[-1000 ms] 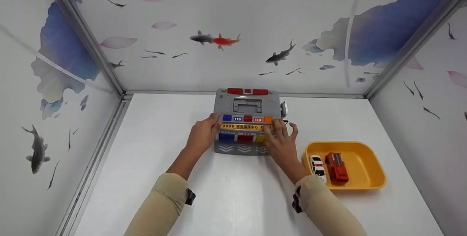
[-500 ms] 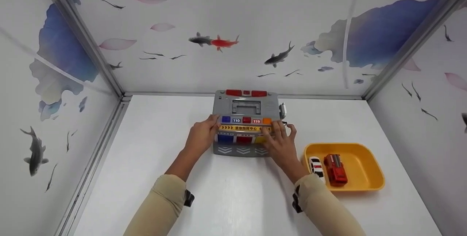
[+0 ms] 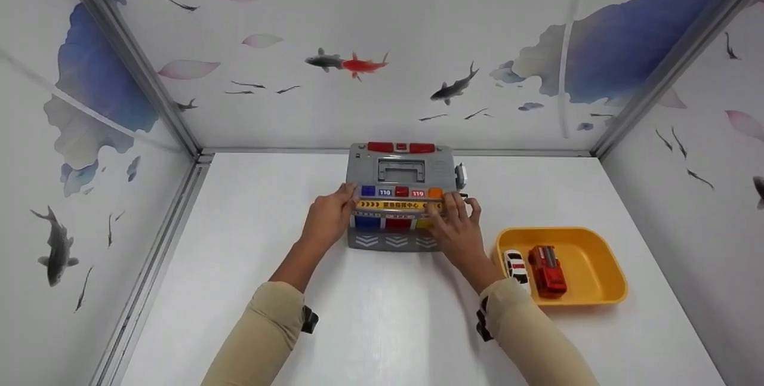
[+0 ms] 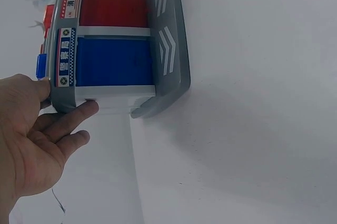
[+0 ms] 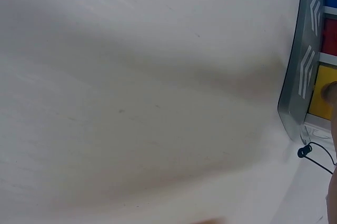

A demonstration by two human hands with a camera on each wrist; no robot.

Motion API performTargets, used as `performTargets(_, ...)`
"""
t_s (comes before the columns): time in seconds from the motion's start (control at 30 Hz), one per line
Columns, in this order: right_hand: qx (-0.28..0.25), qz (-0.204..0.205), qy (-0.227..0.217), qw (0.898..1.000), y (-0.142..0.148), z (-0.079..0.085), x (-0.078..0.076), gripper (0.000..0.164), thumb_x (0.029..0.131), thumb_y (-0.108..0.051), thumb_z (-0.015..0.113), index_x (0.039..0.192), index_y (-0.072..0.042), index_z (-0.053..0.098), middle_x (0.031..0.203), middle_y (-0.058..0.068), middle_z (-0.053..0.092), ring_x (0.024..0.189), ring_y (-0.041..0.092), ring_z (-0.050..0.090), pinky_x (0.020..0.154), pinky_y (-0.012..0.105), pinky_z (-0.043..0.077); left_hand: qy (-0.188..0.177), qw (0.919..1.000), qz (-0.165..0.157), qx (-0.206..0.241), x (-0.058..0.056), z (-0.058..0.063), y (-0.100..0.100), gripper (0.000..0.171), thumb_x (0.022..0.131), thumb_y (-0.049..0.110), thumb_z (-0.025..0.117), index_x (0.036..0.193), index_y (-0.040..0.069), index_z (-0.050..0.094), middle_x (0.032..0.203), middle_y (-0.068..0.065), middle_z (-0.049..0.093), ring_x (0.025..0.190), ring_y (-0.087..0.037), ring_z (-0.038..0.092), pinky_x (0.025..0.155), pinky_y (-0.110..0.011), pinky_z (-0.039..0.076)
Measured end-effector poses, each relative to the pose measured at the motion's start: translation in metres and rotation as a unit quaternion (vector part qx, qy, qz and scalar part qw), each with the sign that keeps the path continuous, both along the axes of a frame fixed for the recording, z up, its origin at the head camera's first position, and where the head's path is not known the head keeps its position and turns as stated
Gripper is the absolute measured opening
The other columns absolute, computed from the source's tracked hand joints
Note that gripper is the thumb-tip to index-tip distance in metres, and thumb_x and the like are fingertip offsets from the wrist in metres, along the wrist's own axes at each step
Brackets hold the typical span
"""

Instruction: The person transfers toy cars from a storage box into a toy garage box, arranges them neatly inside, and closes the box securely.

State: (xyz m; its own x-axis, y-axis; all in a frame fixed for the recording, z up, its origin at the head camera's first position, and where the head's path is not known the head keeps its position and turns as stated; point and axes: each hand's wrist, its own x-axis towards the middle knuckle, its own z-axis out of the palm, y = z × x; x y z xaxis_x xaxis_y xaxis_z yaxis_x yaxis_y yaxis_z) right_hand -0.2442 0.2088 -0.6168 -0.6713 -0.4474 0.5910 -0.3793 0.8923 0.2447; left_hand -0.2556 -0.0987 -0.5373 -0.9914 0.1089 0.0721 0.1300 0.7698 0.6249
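Observation:
A grey toy garage (image 3: 401,204) with red lights on its roof and a blue, a red and a yellow door stands at the back of the white table. My left hand (image 3: 327,216) grips its left edge; in the left wrist view the thumb of that hand (image 4: 37,134) lies at the roof edge and the fingers touch the side wall. My right hand (image 3: 459,231) holds the right front corner, and in the right wrist view a fingertip lies over the yellow door (image 5: 320,98). All three doors (image 4: 113,61) look closed. Part of the right hand is out of the right wrist view.
A yellow tray (image 3: 597,266) to the right holds a white toy car (image 3: 517,268) and a red toy fire truck (image 3: 548,271). A black cord (image 5: 305,151) hangs by the garage's right side. Patterned walls enclose the white table (image 3: 370,326).

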Motion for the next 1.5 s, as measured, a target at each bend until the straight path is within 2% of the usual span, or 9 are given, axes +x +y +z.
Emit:
performTargets(0.47, 0.003, -0.006, 0.002, 1.0, -0.008, -0.005, 0.002, 0.08, 0.086, -0.032, 0.098, 0.144, -0.018, 0.045, 0.149, 0.022, 0.04, 0.141, 0.04, 0.041, 0.109, 0.058, 0.035, -0.011, 0.9999, 0.007, -0.002, 0.006, 0.0, -0.005, 0.047, 0.117, 0.035, 0.057, 0.16, 0.015, 0.059, 0.163, -0.013, 0.056, 0.151, -0.033, 0.059, 0.124, -0.05, 0.051)
performTargets(0.8, -0.029, -0.021, -0.036, 0.999, -0.009, -0.003, 0.008, 0.081, 0.088, -0.027, 0.097, 0.148, -0.019, 0.044, 0.151, 0.023, 0.038, 0.144, 0.042, 0.038, 0.108, 0.063, 0.036, -0.009, 0.9999, 0.008, -0.01, 0.006, -0.002, -0.001, 0.048, 0.117, 0.036, 0.057, 0.16, 0.015, 0.059, 0.163, -0.012, 0.058, 0.151, -0.031, 0.06, 0.124, -0.048, 0.052)
performTargets(0.9, -0.045, -0.021, -0.046, 0.998, -0.006, -0.002, 0.011, 0.083, 0.086, -0.031, 0.099, 0.148, -0.019, 0.045, 0.151, 0.022, 0.037, 0.144, 0.041, 0.036, 0.107, 0.064, 0.035, -0.01, 0.9999, 0.002, -0.006, 0.005, -0.002, 0.003, 0.048, 0.118, 0.037, 0.056, 0.16, 0.015, 0.059, 0.163, -0.012, 0.057, 0.151, -0.031, 0.059, 0.125, -0.048, 0.051)
performTargets(1.0, -0.07, -0.003, -0.042, 0.997, -0.003, -0.001, 0.011, 0.083, 0.085, -0.036, 0.099, 0.147, -0.018, 0.049, 0.15, 0.021, 0.04, 0.144, 0.041, 0.038, 0.105, 0.064, 0.036, -0.008, 1.0, 0.001, -0.002, 0.004, -0.002, 0.006, 0.047, 0.118, 0.036, 0.056, 0.16, 0.015, 0.059, 0.163, -0.013, 0.057, 0.151, -0.032, 0.059, 0.124, -0.049, 0.052)
performTargets(1.13, -0.098, 0.022, -0.057, 0.993, -0.001, 0.008, 0.012, 0.075, 0.088, -0.038, 0.096, 0.146, -0.018, 0.053, 0.15, 0.02, 0.046, 0.144, 0.042, 0.043, 0.106, 0.066, 0.04, -0.008, 1.0, 0.003, -0.004, 0.002, 0.0, 0.005, 0.047, 0.118, 0.034, 0.056, 0.161, 0.015, 0.059, 0.163, -0.013, 0.057, 0.15, -0.032, 0.06, 0.123, -0.049, 0.052)
performTargets(1.27, -0.117, 0.034, -0.104, 0.987, 0.001, 0.023, 0.013, 0.064, 0.095, -0.038, 0.089, 0.146, -0.019, 0.056, 0.151, 0.02, 0.051, 0.144, 0.043, 0.05, 0.111, 0.068, 0.042, -0.009, 0.9999, 0.003, -0.006, 0.0, 0.003, 0.003, 0.048, 0.118, 0.035, 0.056, 0.161, 0.014, 0.058, 0.164, -0.013, 0.056, 0.151, -0.033, 0.059, 0.124, -0.05, 0.052)
performTargets(1.37, -0.133, 0.042, -0.129, 0.982, 0.004, 0.035, 0.014, 0.062, 0.096, -0.038, 0.087, 0.148, -0.019, 0.057, 0.152, 0.02, 0.053, 0.142, 0.043, 0.053, 0.114, 0.068, 0.042, -0.006, 1.0, 0.001, -0.005, -0.001, 0.004, 0.002, 0.048, 0.118, 0.036, 0.055, 0.16, 0.014, 0.058, 0.163, -0.013, 0.056, 0.15, -0.033, 0.06, 0.124, -0.05, 0.052)
performTargets(1.5, -0.143, 0.056, -0.133, 0.979, 0.003, 0.046, 0.013, 0.063, 0.096, -0.037, 0.086, 0.149, -0.016, 0.059, 0.151, 0.019, 0.057, 0.139, 0.041, 0.055, 0.114, 0.068, 0.042, -0.001, 1.0, 0.0, -0.006, -0.001, 0.003, 0.003, 0.048, 0.118, 0.035, 0.055, 0.16, 0.013, 0.058, 0.162, -0.013, 0.057, 0.15, -0.033, 0.06, 0.124, -0.049, 0.052)
